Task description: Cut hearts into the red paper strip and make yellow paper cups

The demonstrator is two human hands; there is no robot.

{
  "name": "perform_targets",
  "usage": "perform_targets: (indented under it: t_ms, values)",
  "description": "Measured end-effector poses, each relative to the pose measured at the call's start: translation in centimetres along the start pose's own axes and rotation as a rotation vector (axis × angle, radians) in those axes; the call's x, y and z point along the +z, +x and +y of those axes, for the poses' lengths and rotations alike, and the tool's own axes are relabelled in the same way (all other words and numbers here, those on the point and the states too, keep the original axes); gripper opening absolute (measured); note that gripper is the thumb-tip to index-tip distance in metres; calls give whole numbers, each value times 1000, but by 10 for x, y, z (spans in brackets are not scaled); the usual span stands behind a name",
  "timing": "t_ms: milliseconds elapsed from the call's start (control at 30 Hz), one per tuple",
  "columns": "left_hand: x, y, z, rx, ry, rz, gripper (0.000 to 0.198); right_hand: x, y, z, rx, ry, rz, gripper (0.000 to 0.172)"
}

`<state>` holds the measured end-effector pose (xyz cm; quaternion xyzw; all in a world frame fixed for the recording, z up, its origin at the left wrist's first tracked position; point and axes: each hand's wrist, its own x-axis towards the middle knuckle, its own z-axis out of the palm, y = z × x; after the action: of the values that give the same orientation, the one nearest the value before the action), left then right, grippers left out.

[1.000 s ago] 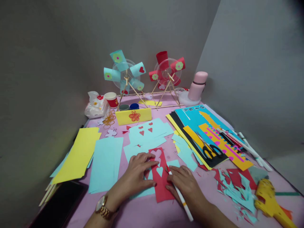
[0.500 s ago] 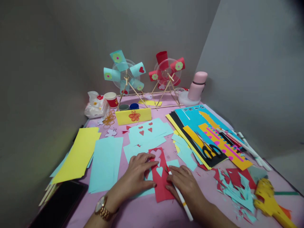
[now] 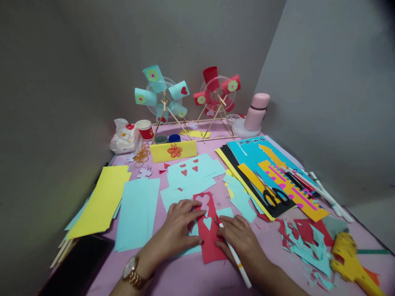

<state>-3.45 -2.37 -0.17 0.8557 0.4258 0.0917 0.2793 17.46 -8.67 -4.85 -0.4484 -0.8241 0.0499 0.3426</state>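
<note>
Now | left hand (image 3: 179, 230) lies open, fingers spread flat on red paper strip (image 3: 209, 230) with heart cut-outs, near table edge | right hand (image 3: 239, 238) grips white pen (image 3: 235, 257), tip at strip's right edge | blue sheet (image 3: 256, 153) bears unreadable dark characters | scissors (image 3: 273, 195) apart.

The tablecloth (image 3: 191, 279) was pink. A red paper strip (image 3: 210, 240) showed heart-shaped cutouts. Light blue sheets (image 3: 137, 211) lay beside a yellow sheet (image 3: 103, 199). One paper wheel (image 3: 160, 92) was light blue with a red heart, the other wheel (image 3: 217, 88) red. The pen (image 3: 236, 259) was white with an orange band. The scissors (image 3: 273, 195) had black handles; the bottle (image 3: 256, 111) was pink.
</note>
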Motion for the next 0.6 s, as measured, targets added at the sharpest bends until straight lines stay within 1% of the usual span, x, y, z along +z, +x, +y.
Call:
perform_targets:
  t_ms: [233, 400, 500, 600]
  values:
    - [0, 0, 0, -11, 0, -7, 59, 0, 0, -1, 9, 14, 9, 15]
    - [0, -1, 1, -12, 3, -6, 59, 0, 0, -1, 3, 0, 11, 13]
    - [0, -2, 0, 7, 6, 1, 57, 1, -1, 0, 16, 2, 1, 11]
    - [2, -3, -2, 41, 12, 11, 49, 2, -1, -1, 21, 19, 12, 13]
